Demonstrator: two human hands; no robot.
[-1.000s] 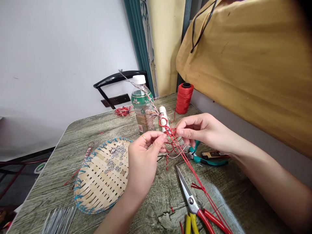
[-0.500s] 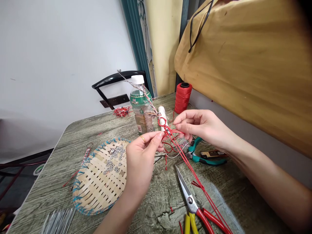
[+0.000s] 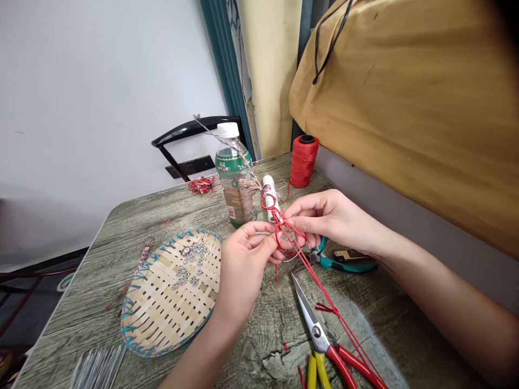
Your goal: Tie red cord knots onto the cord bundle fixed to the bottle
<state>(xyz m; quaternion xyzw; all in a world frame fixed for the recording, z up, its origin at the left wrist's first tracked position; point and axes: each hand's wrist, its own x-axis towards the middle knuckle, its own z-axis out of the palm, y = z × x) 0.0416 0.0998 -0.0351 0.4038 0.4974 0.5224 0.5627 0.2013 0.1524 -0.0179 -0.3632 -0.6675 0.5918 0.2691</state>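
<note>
Red cords (image 3: 320, 286) run taut from the lower right up to a small knotted section and a red loop (image 3: 268, 201). That loop hangs on a twisted multicoloured string (image 3: 248, 162) tied across the bottle. My left hand (image 3: 247, 259), a gold ring on one finger, pinches a red strand just left of the knots. To their right, my right hand (image 3: 324, 219) is closed on another red strand, its fingertips close to the knotted part. A small silvery piece (image 3: 279, 217) sits among the knots. Below both hands lie scissors (image 3: 316, 329) with red handles.
A woven bamboo tray (image 3: 170, 313) with several metal beads (image 3: 192, 259) lies at left. Behind stand a plastic bottle (image 3: 235, 183), a white thread spool (image 3: 270, 186) and a red cord spool (image 3: 304, 162). Teal-handled pliers (image 3: 340, 266) lie right; metal wires (image 3: 97, 367) lie front left.
My left hand has shifted slightly right, and my right hand has come down and inward. Both are now closer together around the knotted cords.
</note>
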